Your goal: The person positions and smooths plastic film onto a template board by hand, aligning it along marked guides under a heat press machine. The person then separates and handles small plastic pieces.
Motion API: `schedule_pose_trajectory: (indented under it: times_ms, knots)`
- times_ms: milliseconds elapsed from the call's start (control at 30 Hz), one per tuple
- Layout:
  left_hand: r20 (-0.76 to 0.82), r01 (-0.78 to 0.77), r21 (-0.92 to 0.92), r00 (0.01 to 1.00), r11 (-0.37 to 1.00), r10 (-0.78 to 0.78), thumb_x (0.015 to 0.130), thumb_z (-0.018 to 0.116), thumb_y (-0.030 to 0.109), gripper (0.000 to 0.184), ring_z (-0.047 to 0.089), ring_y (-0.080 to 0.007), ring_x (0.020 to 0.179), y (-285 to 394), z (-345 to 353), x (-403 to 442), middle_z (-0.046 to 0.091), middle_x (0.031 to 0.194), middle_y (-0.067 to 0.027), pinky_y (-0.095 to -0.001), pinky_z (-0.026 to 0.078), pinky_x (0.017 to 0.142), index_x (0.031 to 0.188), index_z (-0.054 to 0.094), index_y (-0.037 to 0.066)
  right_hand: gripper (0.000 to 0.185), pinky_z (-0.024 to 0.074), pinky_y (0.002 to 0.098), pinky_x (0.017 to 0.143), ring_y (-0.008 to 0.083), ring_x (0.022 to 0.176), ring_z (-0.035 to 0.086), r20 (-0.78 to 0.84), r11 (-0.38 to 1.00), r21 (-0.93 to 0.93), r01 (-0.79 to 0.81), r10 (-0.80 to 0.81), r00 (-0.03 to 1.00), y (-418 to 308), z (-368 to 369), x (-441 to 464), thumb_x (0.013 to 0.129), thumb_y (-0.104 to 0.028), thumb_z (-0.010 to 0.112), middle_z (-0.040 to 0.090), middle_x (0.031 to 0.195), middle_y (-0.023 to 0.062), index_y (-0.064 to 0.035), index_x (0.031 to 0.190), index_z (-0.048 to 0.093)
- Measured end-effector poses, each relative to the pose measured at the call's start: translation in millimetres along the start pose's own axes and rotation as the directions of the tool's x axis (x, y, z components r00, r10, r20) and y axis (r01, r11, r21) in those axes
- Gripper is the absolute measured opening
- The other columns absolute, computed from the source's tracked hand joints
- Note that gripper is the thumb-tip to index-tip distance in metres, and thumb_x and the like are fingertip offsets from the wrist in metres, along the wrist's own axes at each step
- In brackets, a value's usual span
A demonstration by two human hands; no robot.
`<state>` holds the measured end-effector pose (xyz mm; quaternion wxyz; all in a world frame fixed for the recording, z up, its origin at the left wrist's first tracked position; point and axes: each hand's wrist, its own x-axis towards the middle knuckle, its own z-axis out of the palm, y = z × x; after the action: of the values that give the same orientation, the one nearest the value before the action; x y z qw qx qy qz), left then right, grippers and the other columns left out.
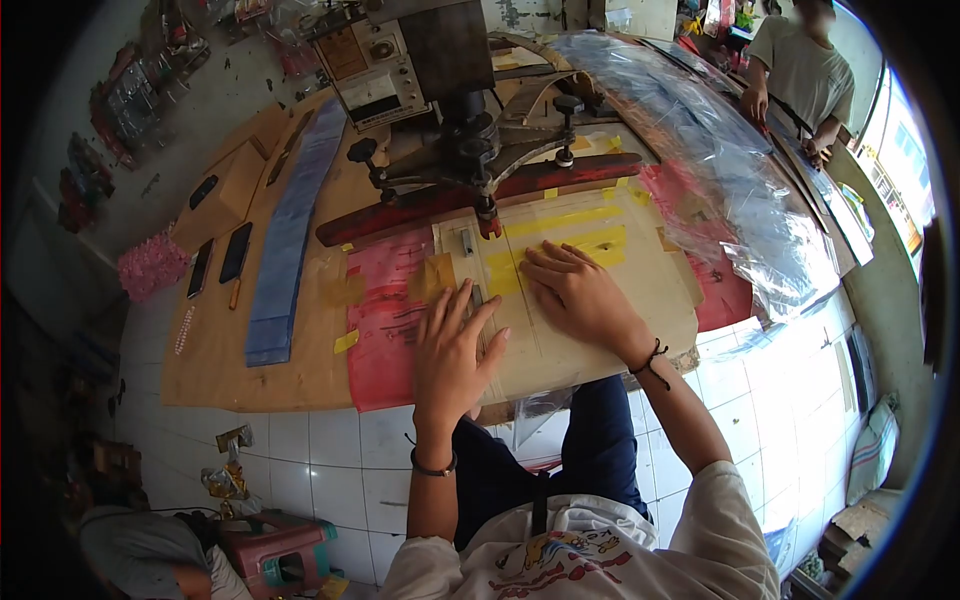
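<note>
Both hands lie on a beige board (620, 325) with yellow tape strips (565, 216) on it. My left hand (455, 345) rests near the board's left edge, fingers spread, beside a small metal piece (467, 242). To its right, my right hand (575, 290) lies palm down over the yellow tape, fingers stretched and holding nothing. Under the board and to its left is a red sheet (380, 330). Just beyond the hands stands a machine head (475, 150) with a long red bar (370, 222) across the board.
At the left lie a blue folded strip (290, 240), two phones (235, 252) and a cardboard box (225, 195). Clear plastic sheets (700, 130) cover the right side. Another person (805, 65) stands at the upper right; a second person (150, 550) is at the lower left.
</note>
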<state>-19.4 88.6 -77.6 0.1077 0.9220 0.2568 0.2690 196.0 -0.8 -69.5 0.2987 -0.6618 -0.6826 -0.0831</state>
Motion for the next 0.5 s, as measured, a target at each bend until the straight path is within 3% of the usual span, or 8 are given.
schedule_pose_trajectory:
  times_ms: [500]
  knots:
    - [-0.026,-0.001,-0.015,1.000,1.000,0.001,0.096,0.068,0.037,0.041,0.047,-0.0385,0.141,-1.3,1.3,-1.7,0.054,0.152,-0.0145,-0.0513,0.036,0.115,0.132,0.072,0.017,0.033,0.0427,0.0482,0.116,0.0407,0.130,0.059,-0.011,0.999,0.042,-0.028,0.029,1.000,-1.5,0.0,1.5,0.095,-0.010,0.060,0.067,0.132,0.0214,0.0024,0.123,0.069]
